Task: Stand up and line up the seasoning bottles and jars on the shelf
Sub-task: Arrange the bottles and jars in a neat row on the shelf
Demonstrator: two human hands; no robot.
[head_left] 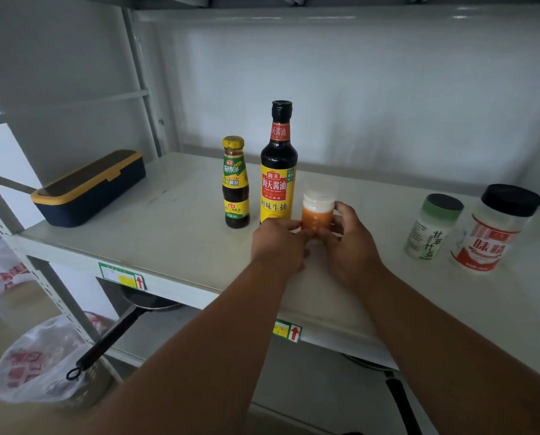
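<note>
Both hands, left hand [276,243] and right hand [347,243], grip the small orange-labelled white-capped jar [317,211], upright beside the tall dark soy sauce bottle [278,164]; its base is hidden.

You have bare shelf [174,233] between the blue box [89,189] and the oyster sauce bottle [236,183], and between the orange jar [317,215] and green-capped shaker [432,229], while the tall soy bottle [278,164] blocks the back.
</note>
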